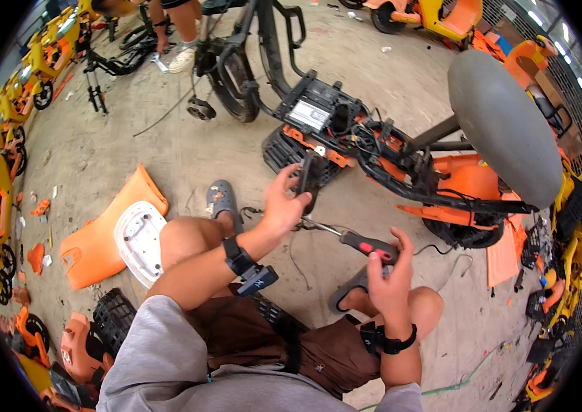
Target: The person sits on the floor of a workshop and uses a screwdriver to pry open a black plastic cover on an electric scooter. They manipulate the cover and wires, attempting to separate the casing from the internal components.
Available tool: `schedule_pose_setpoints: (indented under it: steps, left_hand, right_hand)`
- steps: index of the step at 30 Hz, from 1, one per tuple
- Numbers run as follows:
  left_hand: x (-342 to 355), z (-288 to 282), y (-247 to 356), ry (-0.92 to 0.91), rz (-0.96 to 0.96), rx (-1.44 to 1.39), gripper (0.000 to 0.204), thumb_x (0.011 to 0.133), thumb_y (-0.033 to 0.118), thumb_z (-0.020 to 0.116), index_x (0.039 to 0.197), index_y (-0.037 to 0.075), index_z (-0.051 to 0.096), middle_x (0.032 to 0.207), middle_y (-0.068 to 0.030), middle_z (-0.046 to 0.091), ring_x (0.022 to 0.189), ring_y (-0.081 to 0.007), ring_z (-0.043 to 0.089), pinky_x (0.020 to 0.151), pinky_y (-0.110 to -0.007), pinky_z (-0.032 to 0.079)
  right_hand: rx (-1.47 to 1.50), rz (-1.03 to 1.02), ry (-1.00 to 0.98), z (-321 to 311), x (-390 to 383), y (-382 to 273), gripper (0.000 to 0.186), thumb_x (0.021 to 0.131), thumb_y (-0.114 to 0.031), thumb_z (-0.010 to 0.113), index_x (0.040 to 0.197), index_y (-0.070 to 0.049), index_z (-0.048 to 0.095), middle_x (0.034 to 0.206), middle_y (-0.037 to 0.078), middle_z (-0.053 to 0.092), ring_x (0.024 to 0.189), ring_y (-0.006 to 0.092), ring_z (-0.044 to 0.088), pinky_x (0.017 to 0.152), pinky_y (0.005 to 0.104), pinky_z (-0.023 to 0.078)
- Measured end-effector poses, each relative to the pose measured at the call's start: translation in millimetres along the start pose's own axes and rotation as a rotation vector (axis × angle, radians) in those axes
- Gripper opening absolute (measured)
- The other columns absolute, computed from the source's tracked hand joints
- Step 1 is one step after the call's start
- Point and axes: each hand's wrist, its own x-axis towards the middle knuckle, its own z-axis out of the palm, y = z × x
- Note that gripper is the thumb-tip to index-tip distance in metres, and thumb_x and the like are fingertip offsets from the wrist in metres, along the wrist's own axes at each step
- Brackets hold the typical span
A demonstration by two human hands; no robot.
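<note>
My left hand (283,204) is closed around a small, dark, elongated part (312,180), held upright beside the scooter frame. Whether that part is fixed to the frame I cannot tell. In my right hand (391,283) is a screwdriver (368,248) with a black and red handle. Its metal shaft points up and left toward the dark part, its tip close to the fingers of my left hand. Before me stands a stripped electric scooter (366,154) with exposed wiring, a wide grey saddle (500,123) and orange panels.
Left of my knee lie an orange body panel (109,230) and a white plastic piece (141,240). A thin cable (442,248) trails on the floor. Another person's hand (162,42) is by a bare frame at the back. Rows of yellow scooters (2,199) line the left side.
</note>
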Motion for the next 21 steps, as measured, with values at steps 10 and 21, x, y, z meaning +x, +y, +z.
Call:
schedule_pose_setpoints:
  steps: [10,21]
  left_hand:
    - [-5.2,3.4,6.6,-0.01,-0.023,0.018,0.066,0.082,-0.014,0.059,0.143,0.005,0.04,0.128,-0.0171,0.056,0.095,-0.0175,0.065,0.074,-0.029,0.052]
    - [-4.3,-1.2,3.8,-0.016,-0.024,0.007,0.065,0.084,-0.013,0.058,0.143,0.004,0.039,0.13,-0.0176,0.054,0.094,-0.0178,0.065,0.074,-0.03,0.053]
  right_hand:
    - [0.043,0.099,-0.064,-5.3,-2.0,1.4,0.053,0.085,-0.008,0.063,0.134,-0.002,0.043,0.099,0.013,0.056,0.083,0.0187,0.056,0.072,0.0306,0.048]
    - [0.04,0.249,-0.141,-9.5,-0.3,0.8,0.055,0.084,-0.011,0.062,0.134,-0.001,0.042,0.101,0.015,0.056,0.082,0.0211,0.058,0.076,0.0322,0.049]
